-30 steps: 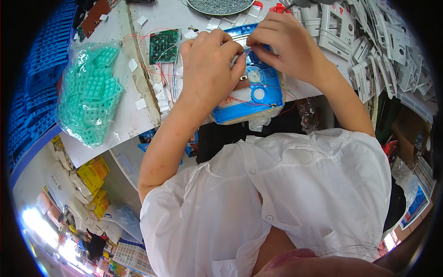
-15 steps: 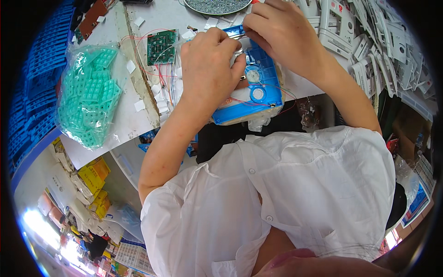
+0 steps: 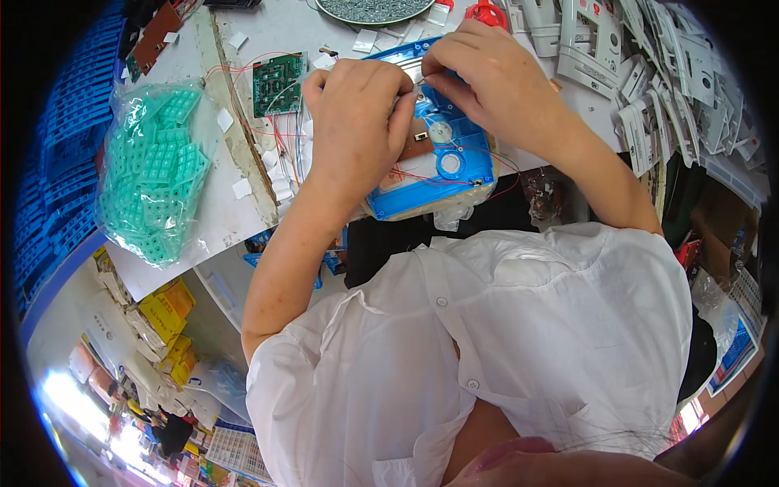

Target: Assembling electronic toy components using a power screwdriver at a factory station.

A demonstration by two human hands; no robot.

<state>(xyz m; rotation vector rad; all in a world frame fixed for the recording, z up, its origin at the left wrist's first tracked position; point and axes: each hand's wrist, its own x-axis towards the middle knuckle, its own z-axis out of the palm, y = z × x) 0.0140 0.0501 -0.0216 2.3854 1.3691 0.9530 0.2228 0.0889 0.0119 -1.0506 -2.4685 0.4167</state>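
A blue plastic housing [image 3: 475, 134] lies at the near table edge, its hollow side up, with a small brown circuit board [image 3: 419, 140], a round white part [image 3: 441, 132] and thin red wires inside. Over its far left part my left hand [image 3: 357, 122] is closed, thumb against fingers. My right hand [image 3: 499, 89] pinches close beside it, above the far right part. Thin silvery strips show between the fingertips, but what each hand grips is mostly hidden. To the left lies a green circuit board [image 3: 280, 85] with red and other wires attached.
At left a clear bag of green keypads [image 3: 162, 166] lies beside stacked blue plastic parts [image 3: 73, 114]. A round dish of small metal pieces [image 3: 377, 8] and a red ring-shaped thing [image 3: 487, 12] stand at the far side. White plastic casings [image 3: 588, 53] pile up at right.
My left hand has shifted slightly left and down, uncovering more of the brown board. My right hand has come slightly down and left. Both stay pinched over the housing.
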